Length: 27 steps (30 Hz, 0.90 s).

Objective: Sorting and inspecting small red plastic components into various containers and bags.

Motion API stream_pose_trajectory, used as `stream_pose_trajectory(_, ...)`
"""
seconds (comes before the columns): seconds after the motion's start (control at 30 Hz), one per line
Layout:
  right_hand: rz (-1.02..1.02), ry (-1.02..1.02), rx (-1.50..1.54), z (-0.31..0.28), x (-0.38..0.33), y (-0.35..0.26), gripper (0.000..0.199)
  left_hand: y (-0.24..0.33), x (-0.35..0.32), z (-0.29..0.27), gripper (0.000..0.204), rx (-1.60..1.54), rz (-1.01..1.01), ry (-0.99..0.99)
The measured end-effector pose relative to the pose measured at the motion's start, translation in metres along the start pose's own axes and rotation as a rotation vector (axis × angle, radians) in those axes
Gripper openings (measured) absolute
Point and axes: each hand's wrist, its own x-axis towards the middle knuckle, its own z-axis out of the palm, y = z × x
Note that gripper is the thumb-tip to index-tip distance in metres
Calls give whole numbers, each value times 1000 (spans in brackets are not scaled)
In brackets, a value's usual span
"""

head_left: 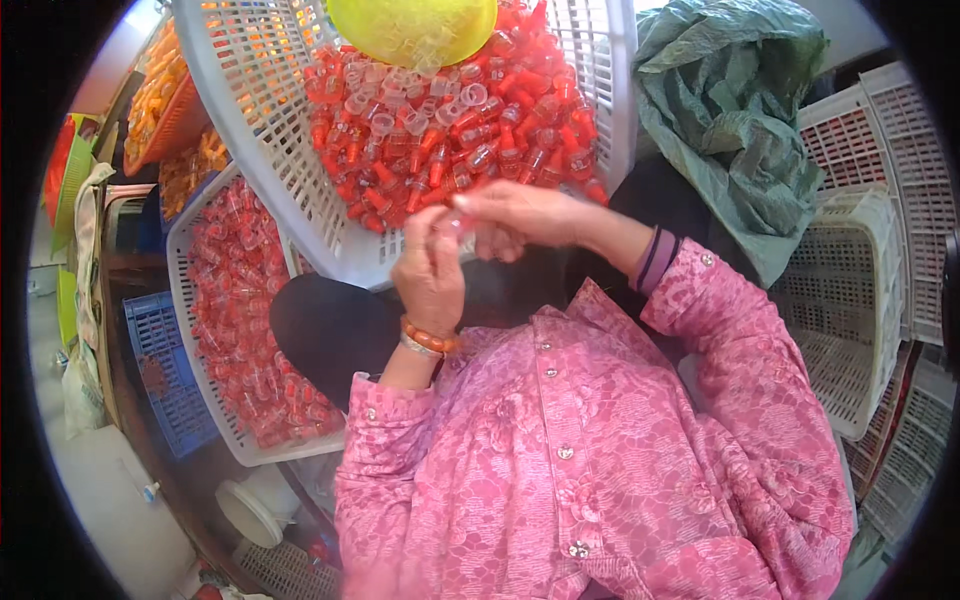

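Observation:
Just over the near rim of a white plastic basket (262, 165), my two hands meet. Closed fingers of my left hand (432, 268) pinch a small clear and reddish plastic piece (459, 224), partly covered by the fingers. My right hand (528, 213) has its thumb and fingers closed on the same piece from the right. In front of them, the basket is heaped with small red plastic pieces (440, 165) with clear parts. Loose clear plastic rings (405, 100) lie on top of the heap. A yellow-green bowl (360, 22) of clear rings rests at the far side.
To the left stands another white basket (240, 456) full of red and clear pieces. A blue crate (175, 385) and an orange basket (160, 135) are farther left. A green woven sack (725, 120) lies at the right, beside stacked white baskets (870, 225).

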Motion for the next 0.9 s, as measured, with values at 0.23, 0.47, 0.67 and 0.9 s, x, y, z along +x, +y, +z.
stream_pose_trajectory(0.23, -644, 840, -1234, -97, 67, -20, 33, 24, 54, -121, 21, 879, 529, 697)
stream_pose_trajectory(0.47, -476, 938, -1264, -106, 75, -19, 28, 5, 63, -30, 12, 449, 203, 191)
stream_pose_trajectory(0.67, -414, 958, -610, -73, 9, -35, 30, -43, 100, 62, 27, 846, 191, -174)
stream_pose_trajectory(0.9, -560, 658, 210, -51, -2, -25, 38, -87, 114, 44, 43, 352, -340, -172)
